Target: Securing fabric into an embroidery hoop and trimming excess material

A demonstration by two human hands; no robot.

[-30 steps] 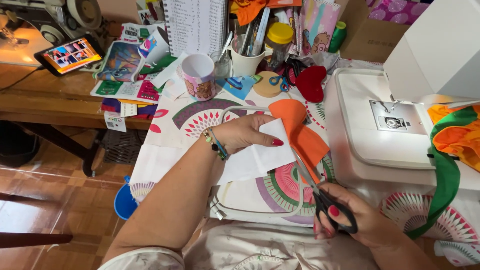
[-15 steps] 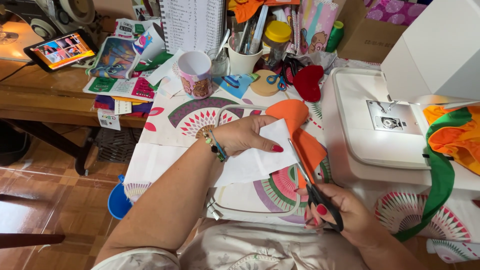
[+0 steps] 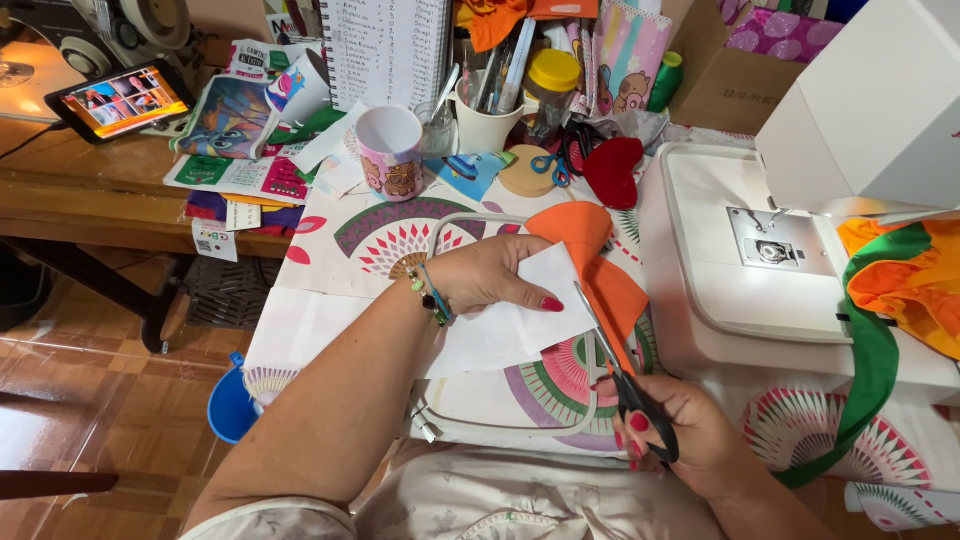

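Your left hand [image 3: 497, 272] presses flat on a white paper sheet [image 3: 510, 325] laid over orange fabric [image 3: 598, 268], pinching their edge. Just right of it, your right hand [image 3: 690, 435] grips black-handled scissors [image 3: 622, 372], blades parted at the fabric's edge. Farther right sits a white sewing machine [image 3: 780, 250].

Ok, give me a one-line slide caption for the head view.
Right hand works scissors along orange fabric and white paper held by the left hand, beside a white sewing machine.
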